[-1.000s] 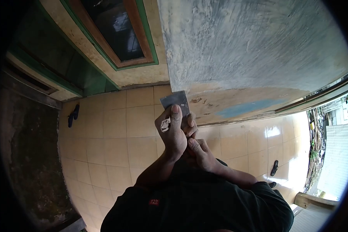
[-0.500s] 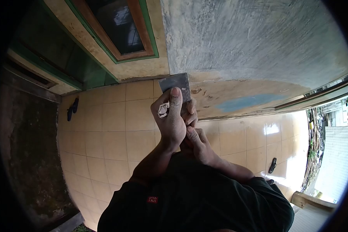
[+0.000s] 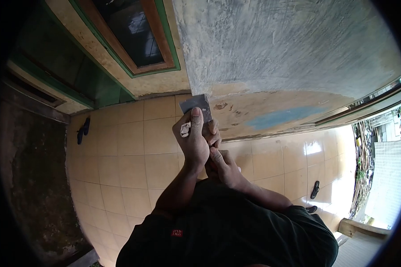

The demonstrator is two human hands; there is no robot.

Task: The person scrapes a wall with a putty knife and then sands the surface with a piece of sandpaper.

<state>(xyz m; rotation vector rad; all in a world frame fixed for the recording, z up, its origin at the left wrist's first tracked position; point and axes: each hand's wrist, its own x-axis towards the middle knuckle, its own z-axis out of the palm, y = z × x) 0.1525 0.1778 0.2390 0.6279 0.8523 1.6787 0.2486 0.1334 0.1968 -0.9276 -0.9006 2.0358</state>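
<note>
My left hand is closed round a putty knife with a flat grey metal blade. Its thumb lies along the blade and the fingertips curl round the right side. A small crumpled whitish piece sits in the crook between thumb and index finger. Just below, my right hand is closed with thumb and fingers pinched together, against the lower side of my left hand. What it grips is hidden. A tiny white bit shows at its outer edge. Pale dust covers both hands.
Ahead stands a wall with grey skim coat above and bare beige with a blue patch below. At left are a window and a green door frame. Sandals and a flip-flop lie on the tiled floor.
Both hands, with the putty knife, have shifted slightly down and left in view. The left hand keeps its hold, and the right hand stays pinched beneath it.
</note>
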